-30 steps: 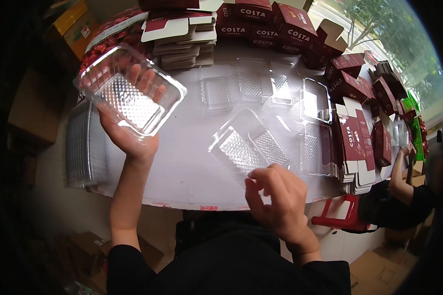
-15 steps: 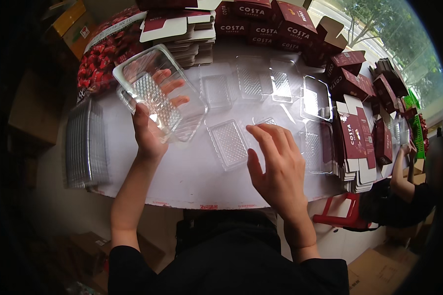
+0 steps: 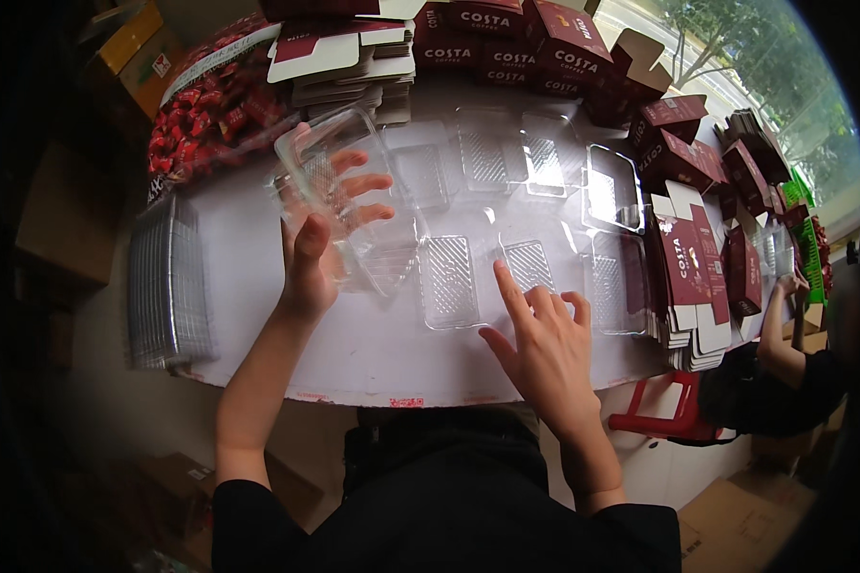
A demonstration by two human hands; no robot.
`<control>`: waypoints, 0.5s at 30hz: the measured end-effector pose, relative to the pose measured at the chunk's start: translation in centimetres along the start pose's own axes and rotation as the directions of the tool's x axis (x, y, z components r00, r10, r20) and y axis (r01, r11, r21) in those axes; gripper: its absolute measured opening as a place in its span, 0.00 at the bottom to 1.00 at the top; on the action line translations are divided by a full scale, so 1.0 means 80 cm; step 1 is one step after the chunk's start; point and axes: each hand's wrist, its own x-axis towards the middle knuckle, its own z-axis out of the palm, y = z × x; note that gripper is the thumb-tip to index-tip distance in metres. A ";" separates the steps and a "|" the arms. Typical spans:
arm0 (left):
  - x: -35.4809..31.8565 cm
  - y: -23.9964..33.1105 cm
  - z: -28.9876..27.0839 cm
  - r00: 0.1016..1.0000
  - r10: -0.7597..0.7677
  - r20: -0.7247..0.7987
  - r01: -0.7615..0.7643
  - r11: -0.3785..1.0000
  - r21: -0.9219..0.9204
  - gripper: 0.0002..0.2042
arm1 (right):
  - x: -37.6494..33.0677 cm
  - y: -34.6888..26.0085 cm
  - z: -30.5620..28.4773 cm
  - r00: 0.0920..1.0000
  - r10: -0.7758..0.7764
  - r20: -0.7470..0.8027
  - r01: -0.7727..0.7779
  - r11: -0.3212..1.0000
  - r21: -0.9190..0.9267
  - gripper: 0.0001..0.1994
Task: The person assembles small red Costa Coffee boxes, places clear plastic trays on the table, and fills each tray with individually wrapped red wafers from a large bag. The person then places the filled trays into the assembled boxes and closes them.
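My left hand grips a stack of clear plastic trays, held tilted above the white table. My right hand lies spread on the table, its forefinger on the near edge of a clear tray. Another clear tray lies flat just to its left. Several more clear trays lie in a row farther back.
A stack of clear trays stands at the table's left edge. Red wrapped sweets fill a bag at the back left. Dark red carton boxes and flat cartons line the back and right. Another person's arm reaches in at the right.
My left hand has brought the tray stack rightward and down toward the middle. My right hand has moved up the table to the near trays, and the tray there has shifted.
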 end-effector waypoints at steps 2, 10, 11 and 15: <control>-0.001 -0.001 0.002 1.000 -0.021 0.022 0.021 1.000 -0.016 0.45 | -0.006 0.004 -0.005 0.999 0.048 0.009 -0.047 0.998 -0.028 0.35; -0.015 -0.009 0.029 0.988 -0.149 0.041 0.143 0.981 0.129 0.49 | 0.000 -0.005 -0.049 0.989 -0.036 -0.145 0.061 0.983 0.173 0.33; -0.019 -0.012 0.032 0.991 -0.130 0.017 0.125 0.977 0.170 0.50 | 0.003 -0.008 -0.053 0.984 -0.060 -0.170 0.106 0.955 0.278 0.32; -0.029 0.000 0.037 0.977 -0.094 0.193 0.056 0.980 0.193 0.48 | 0.029 -0.037 -0.043 0.966 -0.078 -0.245 0.214 0.774 0.596 0.19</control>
